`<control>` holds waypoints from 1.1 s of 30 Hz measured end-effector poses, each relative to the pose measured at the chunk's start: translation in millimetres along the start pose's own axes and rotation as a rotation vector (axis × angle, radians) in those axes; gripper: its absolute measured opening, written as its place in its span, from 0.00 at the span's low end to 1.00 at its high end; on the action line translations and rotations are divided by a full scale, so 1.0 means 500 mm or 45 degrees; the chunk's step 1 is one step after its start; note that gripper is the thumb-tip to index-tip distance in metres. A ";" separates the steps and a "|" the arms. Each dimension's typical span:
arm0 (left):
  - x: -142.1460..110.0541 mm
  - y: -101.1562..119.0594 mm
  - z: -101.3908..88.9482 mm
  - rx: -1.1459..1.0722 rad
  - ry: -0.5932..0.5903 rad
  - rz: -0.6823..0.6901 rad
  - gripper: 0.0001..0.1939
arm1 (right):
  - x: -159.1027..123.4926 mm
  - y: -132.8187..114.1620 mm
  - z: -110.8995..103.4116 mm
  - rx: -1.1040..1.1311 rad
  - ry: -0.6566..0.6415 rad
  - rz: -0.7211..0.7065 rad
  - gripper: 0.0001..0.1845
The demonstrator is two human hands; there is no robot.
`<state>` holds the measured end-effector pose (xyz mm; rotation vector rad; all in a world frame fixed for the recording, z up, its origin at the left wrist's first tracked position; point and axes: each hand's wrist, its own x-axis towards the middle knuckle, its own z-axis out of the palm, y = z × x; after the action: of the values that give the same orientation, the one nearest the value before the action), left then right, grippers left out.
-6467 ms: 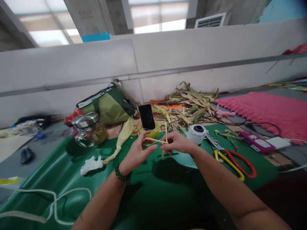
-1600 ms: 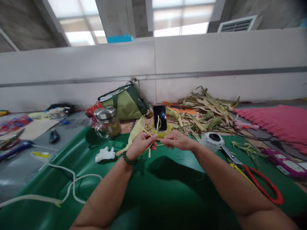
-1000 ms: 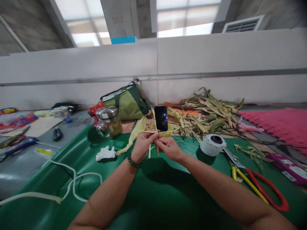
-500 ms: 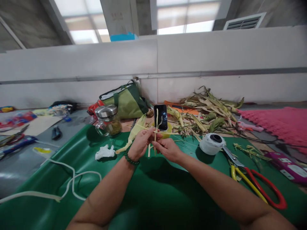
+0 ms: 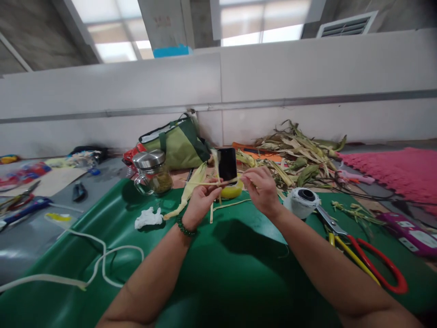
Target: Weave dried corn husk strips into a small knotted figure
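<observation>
Grey counter (image 5: pixel 105 182) under a green mat (image 5: pixel 235 269), pale wall (image 5: pixel 112 84) behind; my left hand (image 5: pixel 200 202) pinches the crossed husk strips (image 5: pixel 216 166) just in front of the phone (image 5: pixel 227 165); right hand (image 5: pixel 262 191), beside it a moment ago, now drawn apart sideways, pinching the end of one strip (image 5: pixel 230 182); that strip looks pulled straight, so the crossing is likely snugger.

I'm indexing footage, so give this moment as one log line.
left hand: pinching crossed pale strips; right hand: pinching one strip's end; scissors: on green mat
</observation>
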<state>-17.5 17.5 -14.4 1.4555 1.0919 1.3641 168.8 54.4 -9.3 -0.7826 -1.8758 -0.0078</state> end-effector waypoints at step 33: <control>-0.024 0.041 0.019 0.104 -0.207 -0.133 0.18 | -0.014 -0.044 0.005 0.378 -0.519 0.308 0.06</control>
<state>-7.2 0.4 1.5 1.5179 1.1127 1.1199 156.8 34.3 -8.7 -0.8404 -2.0817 0.6097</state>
